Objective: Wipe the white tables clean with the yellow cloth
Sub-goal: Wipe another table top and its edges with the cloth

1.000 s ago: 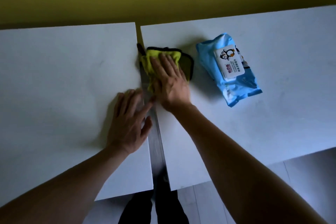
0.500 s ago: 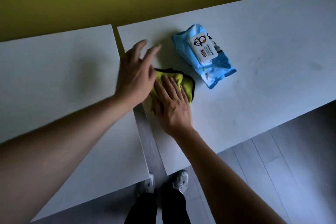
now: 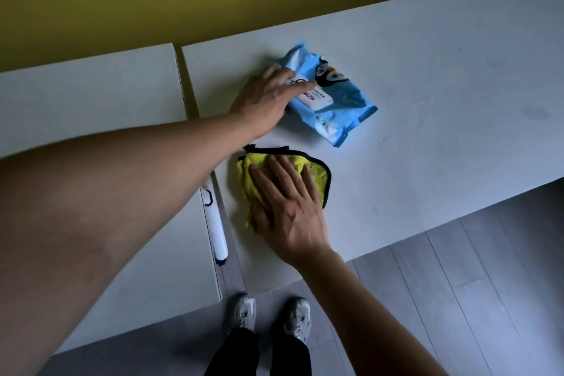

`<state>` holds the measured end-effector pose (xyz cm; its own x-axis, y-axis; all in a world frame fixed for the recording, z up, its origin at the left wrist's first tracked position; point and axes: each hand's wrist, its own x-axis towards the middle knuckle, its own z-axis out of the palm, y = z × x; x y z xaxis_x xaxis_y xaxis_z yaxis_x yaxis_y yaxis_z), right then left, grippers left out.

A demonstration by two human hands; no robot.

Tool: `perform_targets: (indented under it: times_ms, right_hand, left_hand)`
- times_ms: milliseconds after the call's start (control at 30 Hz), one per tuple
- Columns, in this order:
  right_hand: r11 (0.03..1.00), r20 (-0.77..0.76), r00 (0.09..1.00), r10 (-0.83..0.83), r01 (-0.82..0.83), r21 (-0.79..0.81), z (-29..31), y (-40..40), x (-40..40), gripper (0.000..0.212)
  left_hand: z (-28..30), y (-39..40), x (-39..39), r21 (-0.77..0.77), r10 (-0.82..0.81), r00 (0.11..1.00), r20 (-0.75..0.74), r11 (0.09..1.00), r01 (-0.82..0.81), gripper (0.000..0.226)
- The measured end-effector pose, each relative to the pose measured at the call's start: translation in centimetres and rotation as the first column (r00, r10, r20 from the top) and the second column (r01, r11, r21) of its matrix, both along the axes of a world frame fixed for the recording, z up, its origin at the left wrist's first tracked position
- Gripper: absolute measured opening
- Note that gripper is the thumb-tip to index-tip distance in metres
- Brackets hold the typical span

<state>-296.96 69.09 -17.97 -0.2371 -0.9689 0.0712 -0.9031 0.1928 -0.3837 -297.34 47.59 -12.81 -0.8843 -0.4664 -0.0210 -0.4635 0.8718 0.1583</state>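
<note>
Yellow cloth (image 3: 317, 175) (bunched) under right hand (image 3: 290, 210).

Dim room, cool light from right; soft shadows under forearms; slight wide-angle bending at edges; focus mostly sharp.

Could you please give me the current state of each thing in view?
Cloth: bunched, flat on the right table, pressed by the right hand.
Wipes pack: lid closed, lying on the right table, left hand resting on it.
Left table: bare where visible.
Left hand: fingers extended.
Right hand: fingers extended.
</note>
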Motion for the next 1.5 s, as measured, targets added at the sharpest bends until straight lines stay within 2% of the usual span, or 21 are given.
perform_targets:
  times_ms: [100,267,467,567,667,867,967,1033,1067,1133,1200,1267,1333,1400,1500]
  right_hand:
    - [0.998,0.028,0.998,-0.058,0.058,0.007,-0.3,-0.3,-1.5,0.064]
    - [0.961,0.067,0.958,-0.278,0.278,0.019,0.2,-0.6,-8.2,0.064]
    - [0.928,0.045,0.927,-0.374,0.373,0.021,0.4,-1.9,-9.1,0.063]
    - [0.915,0.061,0.913,-0.404,0.403,0.029,0.6,-2.3,-8.6,0.064]
    - [0.939,0.087,0.935,-0.344,0.343,0.019,1.0,-3.3,-5.9,0.061]
    - [0.998,0.089,0.996,-0.027,0.021,0.065,1.4,-4.1,4.4,0.058]
    - [0.997,0.086,0.995,0.046,-0.052,0.065,1.5,-3.7,4.2,0.057]
    - [0.997,0.086,0.996,0.020,-0.026,0.068,1.5,-2.7,2.1,0.056]
    - [0.997,0.077,0.997,-0.031,0.025,0.077,1.4,-2.1,0.5,0.056]
    - [0.983,0.070,0.983,-0.171,0.166,0.083,1.2,-0.4,-3.1,0.057]
    - [0.955,0.082,0.951,-0.297,0.294,0.049,1.0,1.6,-6.9,0.056]
    - [0.925,0.076,0.922,-0.379,0.377,0.034,0.9,3.0,-9.3,0.056]
    - [0.891,0.077,0.888,-0.453,0.451,0.040,0.8,3.5,-9.7,0.056]
    - [0.872,0.067,0.869,-0.490,0.487,0.050,0.8,3.4,-8.4,0.059]
    - [0.936,0.114,0.930,-0.351,0.349,0.032,1.1,3.5,-3.1,0.066]
  left_hand:
    - [-0.4,-0.1,2.3,0.003,0.120,0.991,-0.065,0.993,-0.120,0.067]
    - [0.2,-0.8,7.9,-0.017,0.342,0.931,-0.129,0.938,-0.347,0.060]
    - [1.4,1.1,18.4,-0.119,0.583,0.788,-0.199,0.784,-0.610,0.062]
    - [0.9,3.0,23.7,-0.136,0.696,0.703,-0.145,0.690,-0.711,0.060]
    - [-0.1,5.2,26.9,-0.111,0.745,0.655,-0.123,0.646,-0.756,0.059]
    - [-1.3,5.9,30.1,-0.135,0.798,0.596,-0.085,0.584,-0.801,0.067]
    - [-1.5,6.2,29.7,-0.116,0.868,0.496,-0.030,0.490,-0.864,0.082]
    - [-1.4,7.0,28.5,-0.118,0.893,0.450,-0.023,0.445,-0.888,0.090]
    - [-1.4,7.7,27.8,-0.133,0.879,0.475,-0.039,0.466,-0.874,0.091]
    - [-1.2,9.5,25.9,-0.168,0.771,0.630,-0.088,0.612,-0.773,0.087]
    - [-1.7,12.4,23.3,-0.186,0.538,0.834,-0.122,0.813,-0.552,0.074]
    - [-2.5,15.3,20.5,-0.157,0.331,0.938,-0.100,0.926,-0.344,0.062]
    - [-3.5,17.3,18.7,-0.095,0.281,0.959,-0.031,0.954,-0.283,0.058]
    - [-4.3,17.9,18.2,-0.047,0.312,0.950,-0.006,0.949,-0.312,0.057]
    - [-4.9,17.7,18.7,0.008,0.332,0.941,-0.055,0.943,-0.333,0.055]
